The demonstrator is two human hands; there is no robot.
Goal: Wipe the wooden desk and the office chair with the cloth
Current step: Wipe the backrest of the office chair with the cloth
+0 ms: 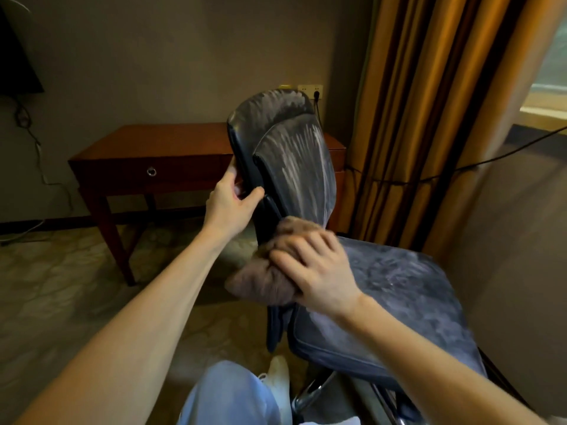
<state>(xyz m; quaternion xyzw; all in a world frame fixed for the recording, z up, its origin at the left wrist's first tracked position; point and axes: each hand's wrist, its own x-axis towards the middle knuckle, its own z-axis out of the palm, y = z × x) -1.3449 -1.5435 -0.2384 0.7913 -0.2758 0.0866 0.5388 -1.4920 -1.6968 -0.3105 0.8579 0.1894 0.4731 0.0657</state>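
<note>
Single head-worn view, wide-angle, looking forward and down (close over office chair (306, 185)); wooden desk (147, 148) beyond.

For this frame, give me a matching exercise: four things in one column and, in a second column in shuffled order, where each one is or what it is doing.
Column one
1. left hand
2. right hand
3. cloth
4. wooden desk

Column two
A. stands behind the office chair
B. presses on top of the cloth
C. grips the side edge of the backrest
D. lies bunched where the backrest meets the seat

Pairs: 1-C, 2-B, 3-D, 4-A
</note>
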